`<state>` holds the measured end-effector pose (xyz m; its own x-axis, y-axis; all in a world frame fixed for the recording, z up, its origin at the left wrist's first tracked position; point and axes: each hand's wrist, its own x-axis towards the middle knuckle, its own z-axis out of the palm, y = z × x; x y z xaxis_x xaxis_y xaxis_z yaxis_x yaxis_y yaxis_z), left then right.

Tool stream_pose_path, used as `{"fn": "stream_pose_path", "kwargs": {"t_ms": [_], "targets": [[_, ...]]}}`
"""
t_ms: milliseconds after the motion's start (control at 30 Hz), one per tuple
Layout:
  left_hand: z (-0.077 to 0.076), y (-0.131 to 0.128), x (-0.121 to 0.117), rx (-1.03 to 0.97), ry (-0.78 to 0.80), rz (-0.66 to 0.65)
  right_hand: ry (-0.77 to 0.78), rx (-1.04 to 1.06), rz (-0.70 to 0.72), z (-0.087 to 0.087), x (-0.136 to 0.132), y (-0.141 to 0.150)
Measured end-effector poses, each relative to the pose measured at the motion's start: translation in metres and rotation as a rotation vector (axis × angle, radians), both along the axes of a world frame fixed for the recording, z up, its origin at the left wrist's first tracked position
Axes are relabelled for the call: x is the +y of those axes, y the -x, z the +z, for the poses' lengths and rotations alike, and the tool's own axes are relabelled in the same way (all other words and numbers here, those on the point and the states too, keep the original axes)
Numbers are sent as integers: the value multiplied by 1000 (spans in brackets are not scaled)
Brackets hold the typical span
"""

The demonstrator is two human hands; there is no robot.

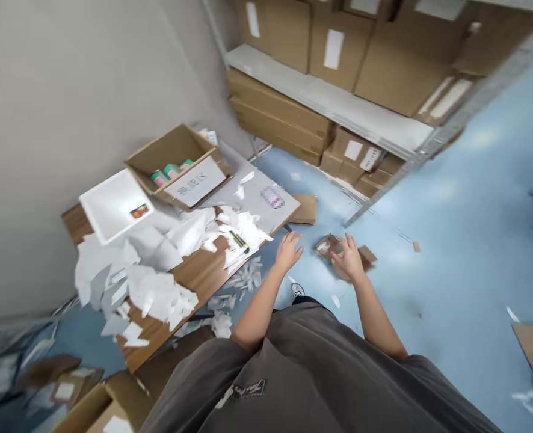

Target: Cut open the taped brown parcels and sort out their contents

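Note:
My left hand (pixel 287 252) is in the air just off the table's right edge, fingers spread and holding nothing. Level with it, my right hand (pixel 348 260) is also raised with its fingers apart. Behind the right hand, a small open cardboard box (pixel 366 257) appears to lie on the floor, partly hidden by the hand. On the wooden table (pixel 212 267), nearest my left hand, a yellow-and-black tool like a utility knife (pixel 239 240) rests on torn white paper (pixel 248 225).
An open carton (pixel 183 141) with several green-and-pink cans stands at the table's back, beside a white tray (pixel 113 210). Metal shelving (pixel 320 99) full of cardboard boxes stands ahead. Paper scraps (pixel 248 276) and a flat cardboard piece (pixel 305 209) lie on the blue floor.

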<state>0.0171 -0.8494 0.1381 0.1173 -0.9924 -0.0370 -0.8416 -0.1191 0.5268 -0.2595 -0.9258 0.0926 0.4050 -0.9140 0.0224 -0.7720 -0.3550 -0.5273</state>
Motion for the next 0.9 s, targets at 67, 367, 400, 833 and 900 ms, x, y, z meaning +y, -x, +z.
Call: {"fn": "stream_pose_path", "kwargs": {"t_ms": [67,367,400,833,900], "targets": [[-3,-31,30,-19,-10,130,22,-25,129,4,-9,-41],[16,-142,251,-147,28,843,137,-83,819,42,35,-273],[19,-147,282,-161,36,921,146,-91,894,45,52,-298],[13,-84,702,-113,-29,1787,161,-181,1802,56,492,-487],[7,-60,758,-100,-53,1896,151,-172,1911,58,563,-492]]}}
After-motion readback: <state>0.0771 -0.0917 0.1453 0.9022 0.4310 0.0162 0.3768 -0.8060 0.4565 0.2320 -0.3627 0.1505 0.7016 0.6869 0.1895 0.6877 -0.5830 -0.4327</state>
